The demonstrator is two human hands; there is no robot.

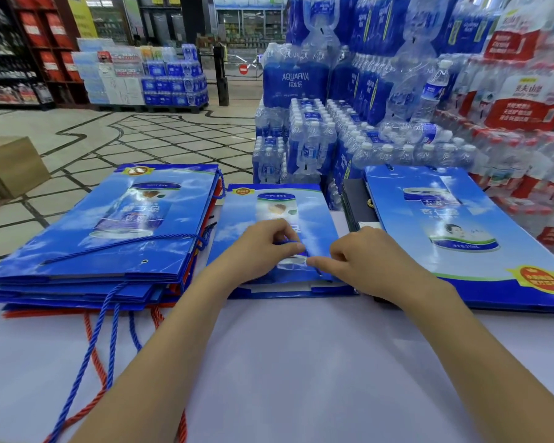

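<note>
In your head view, the middle bag (237, 225) lies flat on the counter (301, 362), between a bag stack (87, 238) and another bag (397, 219). Your left grip (263, 247) pinches its blue cord (293, 243). Your right grip (362, 257) presses one fingertip down; you cannot tell whether it holds anything. The water packs (296, 79) behind read AQUAFINA.

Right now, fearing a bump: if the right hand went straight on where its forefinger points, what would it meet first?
Likely the left hand, its thumb tip just ahead of the right hand over the middle bag; contact is unclear.
</note>
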